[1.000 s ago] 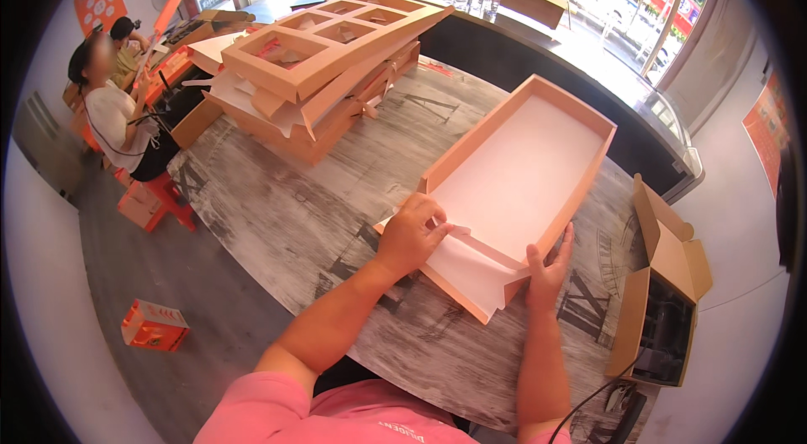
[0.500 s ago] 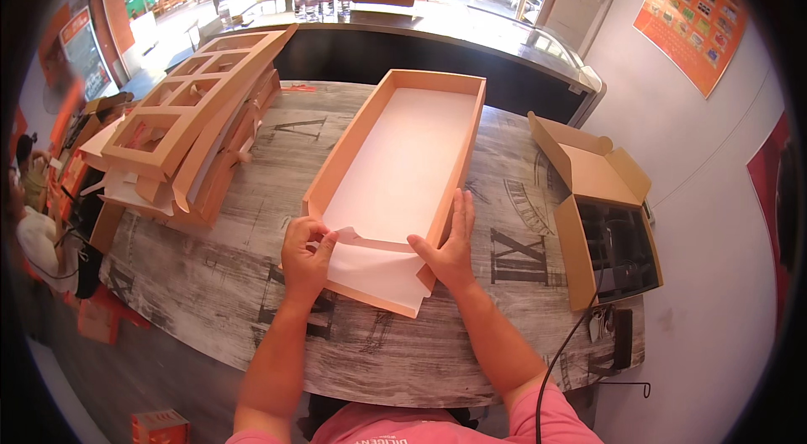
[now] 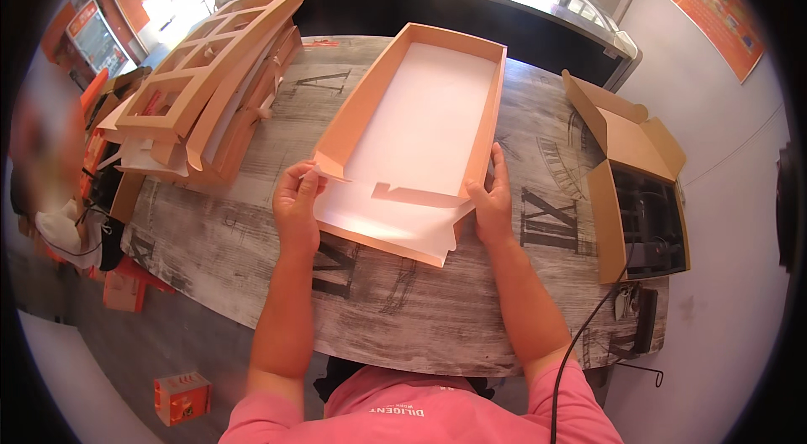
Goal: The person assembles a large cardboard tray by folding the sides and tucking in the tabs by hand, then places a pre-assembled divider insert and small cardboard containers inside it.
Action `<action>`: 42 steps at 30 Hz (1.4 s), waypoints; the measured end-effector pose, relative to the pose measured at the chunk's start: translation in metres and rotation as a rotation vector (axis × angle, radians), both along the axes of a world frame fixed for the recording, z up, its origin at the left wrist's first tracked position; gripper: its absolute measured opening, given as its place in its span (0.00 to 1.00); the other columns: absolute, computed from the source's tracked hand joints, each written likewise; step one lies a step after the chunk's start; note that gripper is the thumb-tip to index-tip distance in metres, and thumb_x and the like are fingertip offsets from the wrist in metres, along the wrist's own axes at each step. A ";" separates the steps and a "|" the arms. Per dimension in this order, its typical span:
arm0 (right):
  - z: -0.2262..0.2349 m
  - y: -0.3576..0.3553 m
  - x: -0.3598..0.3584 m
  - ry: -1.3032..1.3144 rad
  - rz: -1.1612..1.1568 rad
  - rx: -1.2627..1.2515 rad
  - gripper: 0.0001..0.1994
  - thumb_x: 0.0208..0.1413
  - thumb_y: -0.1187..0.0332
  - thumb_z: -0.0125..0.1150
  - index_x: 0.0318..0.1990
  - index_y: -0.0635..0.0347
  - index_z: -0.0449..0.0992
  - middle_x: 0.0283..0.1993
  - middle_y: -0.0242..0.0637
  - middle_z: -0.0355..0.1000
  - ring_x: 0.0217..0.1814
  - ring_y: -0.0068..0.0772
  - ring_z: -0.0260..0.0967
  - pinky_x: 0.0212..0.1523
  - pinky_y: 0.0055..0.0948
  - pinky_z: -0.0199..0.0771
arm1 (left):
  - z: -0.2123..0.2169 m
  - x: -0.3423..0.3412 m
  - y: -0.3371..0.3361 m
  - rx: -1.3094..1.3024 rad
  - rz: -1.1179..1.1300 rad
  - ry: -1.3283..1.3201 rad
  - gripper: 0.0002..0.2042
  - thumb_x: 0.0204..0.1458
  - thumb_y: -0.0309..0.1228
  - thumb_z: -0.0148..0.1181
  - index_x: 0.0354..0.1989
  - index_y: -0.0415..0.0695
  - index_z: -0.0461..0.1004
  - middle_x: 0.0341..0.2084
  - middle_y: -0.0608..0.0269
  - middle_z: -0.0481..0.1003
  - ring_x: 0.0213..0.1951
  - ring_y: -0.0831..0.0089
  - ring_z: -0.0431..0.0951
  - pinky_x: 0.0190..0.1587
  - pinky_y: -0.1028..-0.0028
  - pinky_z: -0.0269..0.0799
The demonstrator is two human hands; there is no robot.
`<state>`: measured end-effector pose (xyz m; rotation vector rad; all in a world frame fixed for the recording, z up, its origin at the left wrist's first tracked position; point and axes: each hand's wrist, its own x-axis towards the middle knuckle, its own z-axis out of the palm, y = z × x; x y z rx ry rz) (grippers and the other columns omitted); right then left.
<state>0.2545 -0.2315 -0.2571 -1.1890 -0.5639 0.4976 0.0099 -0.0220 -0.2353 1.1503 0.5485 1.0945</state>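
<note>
A long, shallow cardboard box (image 3: 433,108) with a white inside lies lengthwise before me on the table. Its near end is unfolded: the white end flap (image 3: 382,217) slopes toward me, and a narrow notched corner tab (image 3: 420,194) reaches inward from the right wall. My left hand (image 3: 296,204) is closed, pinching the near end of the left wall between thumb and fingers. Around the right wall's near end sits my right hand (image 3: 493,204), its thumb at the edge and its fingers along the outside.
Stacked cardboard window-frame lids and trays (image 3: 202,91) stand at the left. An opened carton (image 3: 639,217) with black contents sits at the right, near a black cable (image 3: 580,335). The table's (image 3: 403,310) rounded edge is close to me. A counter (image 3: 471,20) runs behind.
The near-end corners have come apart: the left wall's end now stands free and the right tab shows. Both hands still grip the box. The whole view has shifted, placing things higher in the picture.
</note>
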 end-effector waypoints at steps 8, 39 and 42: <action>-0.005 -0.001 0.018 0.332 -0.023 0.143 0.46 0.58 0.71 0.62 0.80 0.72 0.43 0.73 0.52 0.61 0.73 0.41 0.64 0.71 0.38 0.68 | 0.006 -0.002 -0.002 0.038 0.025 0.119 0.06 0.67 0.30 0.64 0.49 0.45 0.78 0.56 0.63 0.77 0.50 0.76 0.77 0.57 0.71 0.73; 0.033 0.011 -0.058 -0.058 -0.125 0.085 0.55 0.56 0.78 0.72 0.83 0.57 0.37 0.82 0.39 0.47 0.79 0.42 0.58 0.67 0.38 0.74 | 0.101 0.160 -0.104 0.862 -0.285 0.487 0.28 0.58 0.35 0.69 0.67 0.41 0.71 0.55 0.52 0.78 0.55 0.55 0.82 0.57 0.60 0.78; 0.015 0.013 -0.052 -0.176 -0.204 0.139 0.57 0.52 0.80 0.76 0.83 0.54 0.39 0.80 0.38 0.52 0.77 0.42 0.61 0.69 0.40 0.73 | 0.112 0.187 -0.103 0.937 -0.368 0.571 0.26 0.61 0.32 0.66 0.67 0.39 0.71 0.51 0.54 0.81 0.51 0.60 0.83 0.54 0.64 0.79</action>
